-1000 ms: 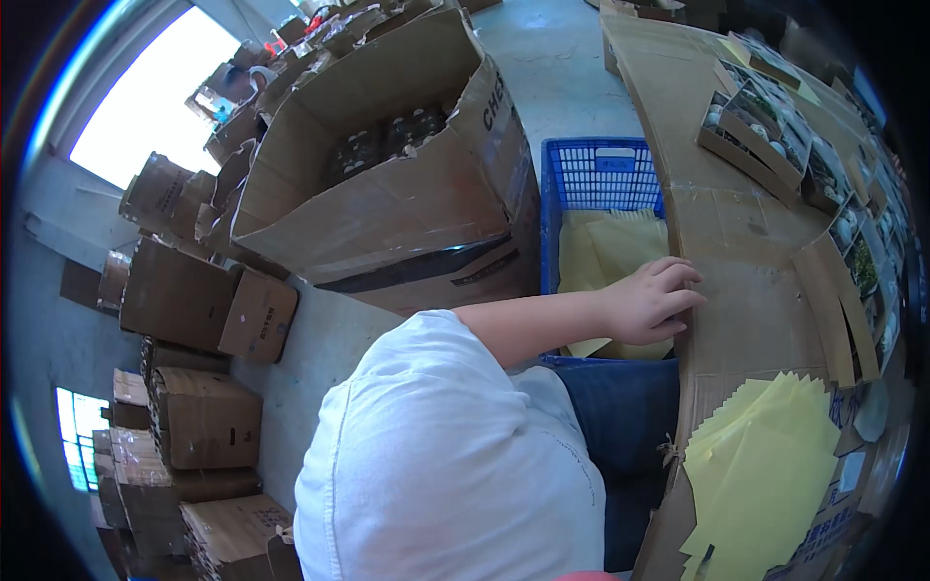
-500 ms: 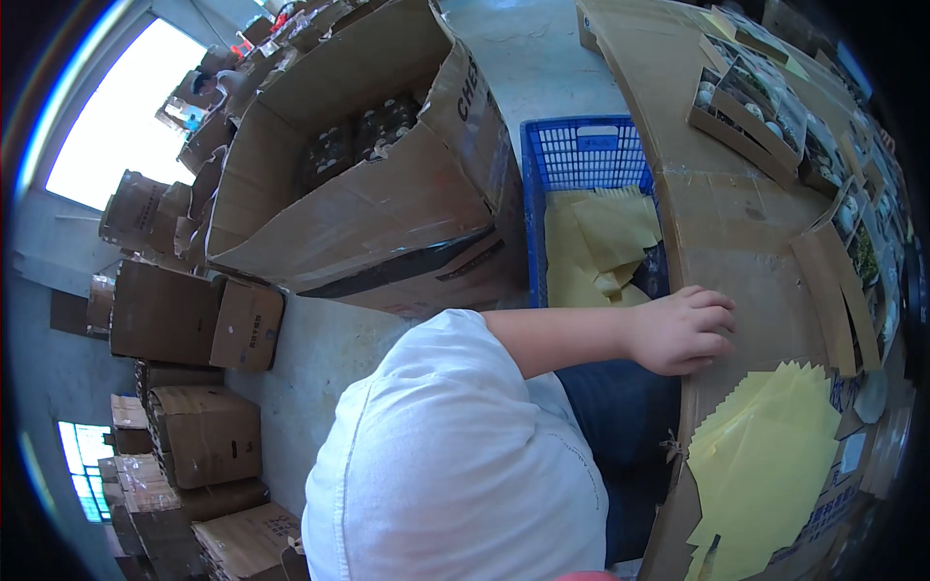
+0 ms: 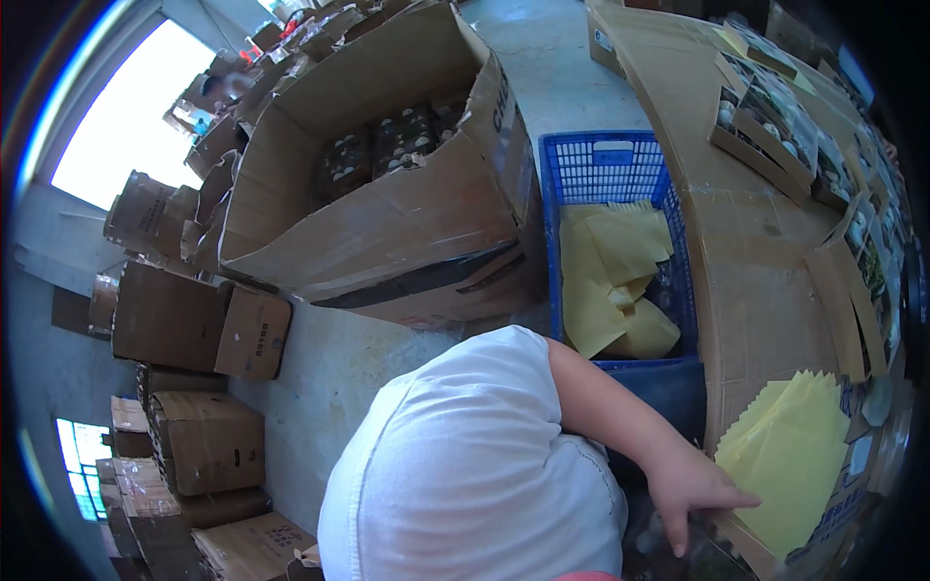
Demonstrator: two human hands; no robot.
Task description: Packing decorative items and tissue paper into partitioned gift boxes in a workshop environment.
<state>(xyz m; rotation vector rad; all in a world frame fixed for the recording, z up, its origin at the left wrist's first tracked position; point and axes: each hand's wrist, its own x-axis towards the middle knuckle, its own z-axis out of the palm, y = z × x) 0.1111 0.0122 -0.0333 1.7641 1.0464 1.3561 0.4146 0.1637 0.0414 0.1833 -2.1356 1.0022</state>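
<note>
Daylight is admitted by a large opening, far off to the upper left of the left hand, burnt out to flat white. A smaller window, far to the hand's left, is washed pale blue. Elsewhere a soft, rather dim, cool light is spread. Shadow is held inside the big carton, up and left of the hand. The worktop's edge above the hand is bowed by the lens; the corners are blackened, and the left rim is streaked with coloured flare.
</note>
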